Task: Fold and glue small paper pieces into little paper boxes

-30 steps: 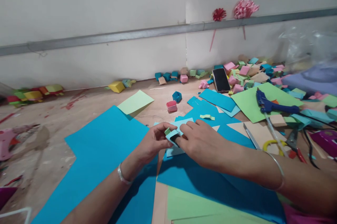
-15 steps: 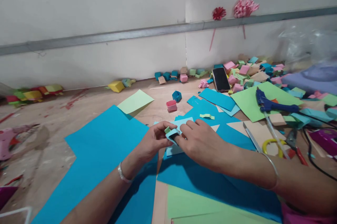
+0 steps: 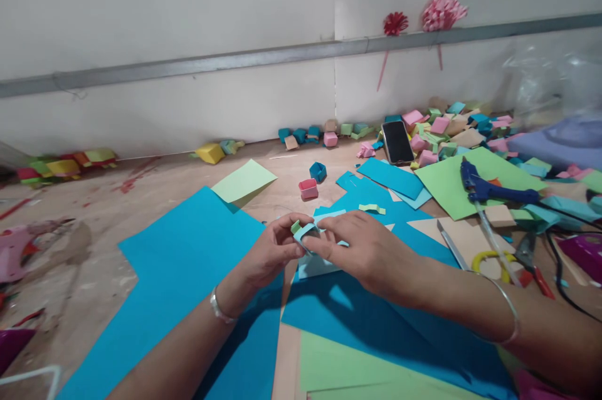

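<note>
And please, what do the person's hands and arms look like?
Left hand: no glove, a silver-coloured bracelet at the wrist. Right hand: no glove, a thinner silver-coloured bangle further up the arm. No sleeve shows on either forearm.

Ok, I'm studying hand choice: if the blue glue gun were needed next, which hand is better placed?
Probably the right hand: it is nearer the blue glue gun, which lies to the right. The left hand pinches the small light-blue paper piece and would have to reach past the right.
</note>
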The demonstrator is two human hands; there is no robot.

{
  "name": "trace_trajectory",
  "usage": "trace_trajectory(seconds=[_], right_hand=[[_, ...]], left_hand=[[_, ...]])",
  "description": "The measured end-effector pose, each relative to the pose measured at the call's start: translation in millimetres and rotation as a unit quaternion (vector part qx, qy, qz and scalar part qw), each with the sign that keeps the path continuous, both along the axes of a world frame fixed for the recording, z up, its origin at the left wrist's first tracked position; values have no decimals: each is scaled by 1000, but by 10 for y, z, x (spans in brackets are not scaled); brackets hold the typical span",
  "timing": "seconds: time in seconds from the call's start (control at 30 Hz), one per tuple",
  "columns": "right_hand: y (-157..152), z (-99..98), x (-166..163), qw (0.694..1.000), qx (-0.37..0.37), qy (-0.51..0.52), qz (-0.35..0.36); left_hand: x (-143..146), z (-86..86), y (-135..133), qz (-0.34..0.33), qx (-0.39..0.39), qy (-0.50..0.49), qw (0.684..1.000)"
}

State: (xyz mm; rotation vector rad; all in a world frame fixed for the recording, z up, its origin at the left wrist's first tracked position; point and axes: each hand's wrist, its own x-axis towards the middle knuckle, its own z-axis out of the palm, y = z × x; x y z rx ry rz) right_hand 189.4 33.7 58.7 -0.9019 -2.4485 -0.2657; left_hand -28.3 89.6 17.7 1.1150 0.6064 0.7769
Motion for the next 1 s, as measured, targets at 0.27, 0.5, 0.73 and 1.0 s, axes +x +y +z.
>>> trace_trajectory(seconds=[0.27,0.5,0.73,1.0], right_hand=[[28,-22,81,999,13,22,-27],[28,0,20,999,12,21,-26],[-1,34,-97,995,0,-80,-57],[46,8,-121,990,13,-124,-68]], left_hand=[[25,-4,3,-3,-6,-31,1000],[13,-13,1,8,-3,-16,1000],[41,-51,-16,5,8,3,1000],[37,-62,-19,12,11,19,1000]])
